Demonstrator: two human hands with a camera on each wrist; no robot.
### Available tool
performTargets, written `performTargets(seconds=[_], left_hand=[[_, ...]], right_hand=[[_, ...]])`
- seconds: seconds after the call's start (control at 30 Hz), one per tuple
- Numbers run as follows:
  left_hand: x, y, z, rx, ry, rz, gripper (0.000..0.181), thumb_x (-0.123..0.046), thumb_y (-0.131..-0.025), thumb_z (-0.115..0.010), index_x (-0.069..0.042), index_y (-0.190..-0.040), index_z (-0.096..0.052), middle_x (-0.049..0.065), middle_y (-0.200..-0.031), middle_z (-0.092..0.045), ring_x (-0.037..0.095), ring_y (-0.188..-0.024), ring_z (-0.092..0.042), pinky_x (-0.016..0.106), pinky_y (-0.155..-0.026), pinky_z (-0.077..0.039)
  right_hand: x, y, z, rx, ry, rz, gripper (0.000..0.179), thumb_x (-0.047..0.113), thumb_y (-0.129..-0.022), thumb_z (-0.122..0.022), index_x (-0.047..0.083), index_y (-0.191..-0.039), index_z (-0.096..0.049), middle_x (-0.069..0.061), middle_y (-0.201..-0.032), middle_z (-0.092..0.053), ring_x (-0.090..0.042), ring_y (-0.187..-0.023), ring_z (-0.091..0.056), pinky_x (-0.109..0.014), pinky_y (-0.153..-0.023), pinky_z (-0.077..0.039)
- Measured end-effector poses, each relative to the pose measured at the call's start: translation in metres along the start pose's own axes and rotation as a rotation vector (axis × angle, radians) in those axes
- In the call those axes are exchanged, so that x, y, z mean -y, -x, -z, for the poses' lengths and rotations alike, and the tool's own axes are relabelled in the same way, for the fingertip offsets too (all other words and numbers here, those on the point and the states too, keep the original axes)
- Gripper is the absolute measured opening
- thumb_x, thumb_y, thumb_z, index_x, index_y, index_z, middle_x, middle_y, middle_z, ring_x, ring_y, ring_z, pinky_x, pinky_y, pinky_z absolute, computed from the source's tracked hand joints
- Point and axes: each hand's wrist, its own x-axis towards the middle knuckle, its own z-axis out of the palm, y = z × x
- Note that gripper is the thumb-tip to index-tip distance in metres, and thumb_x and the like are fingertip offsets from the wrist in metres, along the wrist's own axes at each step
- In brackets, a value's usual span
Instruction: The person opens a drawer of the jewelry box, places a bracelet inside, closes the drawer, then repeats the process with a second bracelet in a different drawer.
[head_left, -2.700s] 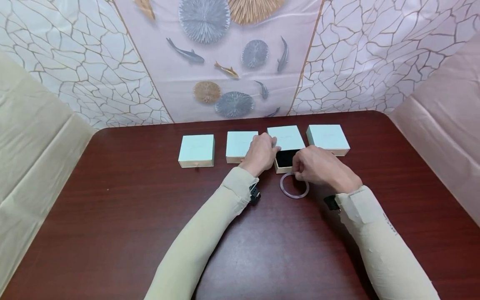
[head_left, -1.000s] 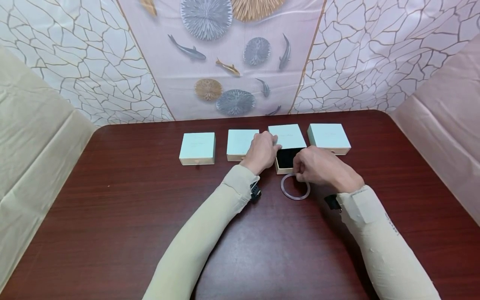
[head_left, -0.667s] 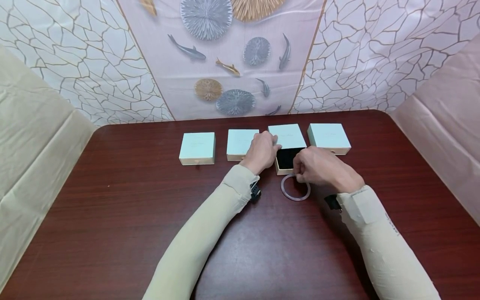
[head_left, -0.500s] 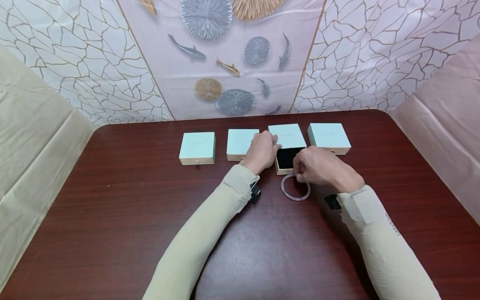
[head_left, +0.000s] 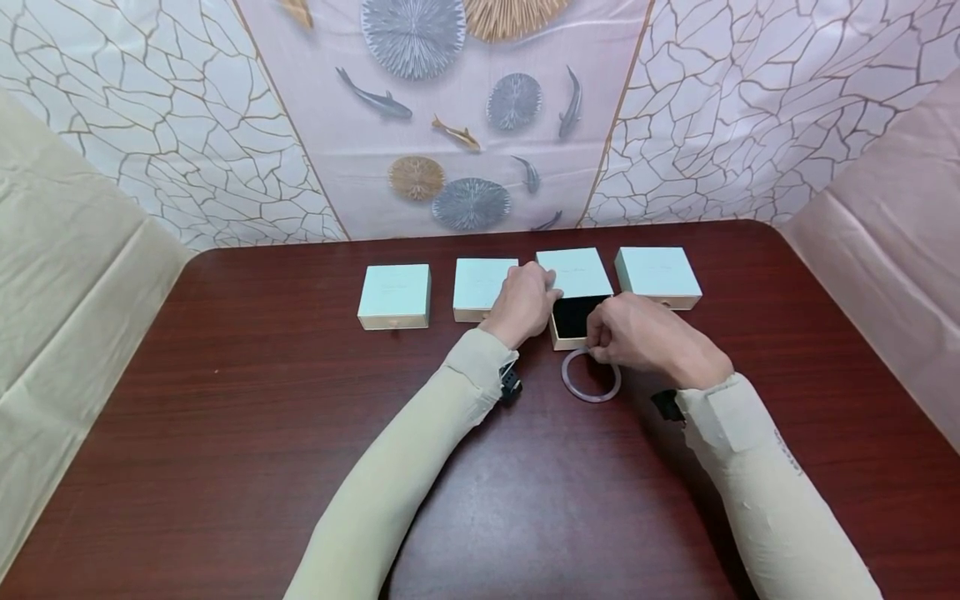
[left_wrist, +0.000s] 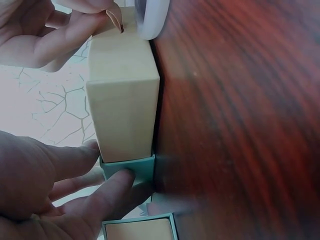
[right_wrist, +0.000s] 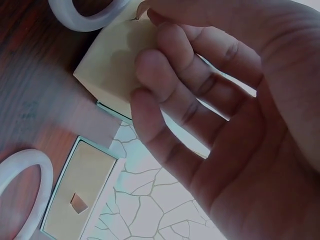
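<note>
A mint-green drawer box [head_left: 573,271], third from the left, has its cream drawer [head_left: 568,342] slid out toward me, black lining showing. My left hand [head_left: 520,304] holds the green sleeve at its sides near the opening; in the left wrist view its fingers [left_wrist: 112,192] lie along the sleeve's edge. My right hand [head_left: 637,333] pinches a small tan pull tab [left_wrist: 115,19] on the drawer's front, its other fingers curled beside the drawer in the right wrist view. A pale lilac bangle [head_left: 592,398] lies on the table right at the drawer's front, partly behind the right hand.
Three more mint boxes stand in the row, all slid shut: far left [head_left: 394,292], second from left [head_left: 483,283] and far right [head_left: 656,271]. A second pale bangle [right_wrist: 46,187] lies before the far-right box. Patterned cloth [head_left: 480,142] hangs behind the dark red table [head_left: 225,458].
The drawer has slid out slightly further toward me with the right hand, and the bangle at its front has shifted a little the same way. Both hands keep their hold.
</note>
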Motion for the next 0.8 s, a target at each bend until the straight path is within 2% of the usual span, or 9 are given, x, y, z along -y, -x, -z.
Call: performTargets(seconds=[0.17,0.3,0.43,0.63,0.8], left_hand=[[0.0,0.001,0.0,0.004,0.006,-0.005,0.052,-0.023,-0.104,-0.06,-0.016,-0.06,-0.036,0.001,-0.055,-0.035,0.022,-0.061,-0.05,0.022,-0.056,-0.037],[0.0,0.001,-0.001,0.002,0.004,-0.005,0.052,-0.023,-0.104,-0.06,-0.016,-0.059,-0.035,0.001,-0.055,-0.035,0.021,-0.061,-0.049,0.022,-0.056,-0.037],[0.0,0.002,-0.001,-0.002,0.001,-0.006,0.053,-0.022,-0.104,-0.061,-0.016,-0.059,-0.034,0.0,-0.055,-0.033,0.02,-0.057,-0.047,0.022,-0.055,-0.037],[0.0,0.0,-0.001,-0.006,-0.009,-0.003,0.054,-0.023,-0.104,-0.062,-0.016,-0.059,-0.032,0.0,-0.055,-0.032,0.02,-0.06,-0.047,0.022,-0.057,-0.037],[0.001,-0.001,-0.002,-0.019,-0.03,-0.006,0.054,-0.024,-0.103,-0.062,-0.017,-0.06,-0.031,-0.001,-0.056,-0.031,0.017,-0.06,-0.044,0.022,-0.059,-0.037]], right_hand=[[0.001,0.002,0.0,0.021,-0.025,0.0,0.011,0.005,-0.084,-0.073,0.015,-0.079,-0.075,0.007,-0.068,-0.063,-0.008,-0.066,-0.054,-0.027,-0.061,-0.046],[0.001,0.006,-0.001,0.009,-0.007,0.033,0.007,0.007,-0.085,-0.074,0.013,-0.083,-0.076,0.008,-0.069,-0.063,-0.006,-0.065,-0.055,-0.027,-0.062,-0.047],[0.001,0.01,-0.004,-0.015,0.012,0.067,0.01,0.006,-0.083,-0.075,0.016,-0.08,-0.075,0.01,-0.066,-0.061,-0.005,-0.063,-0.053,-0.026,-0.061,-0.045],[0.002,0.017,-0.006,-0.004,0.029,0.043,0.01,0.008,-0.084,-0.076,0.018,-0.084,-0.075,0.009,-0.074,-0.062,-0.006,-0.067,-0.055,-0.028,-0.062,-0.046],[0.002,0.022,-0.011,-0.029,0.039,0.075,0.019,0.007,-0.083,-0.077,0.023,-0.076,-0.07,0.007,-0.075,-0.059,-0.006,-0.067,-0.051,-0.026,-0.059,-0.043]])
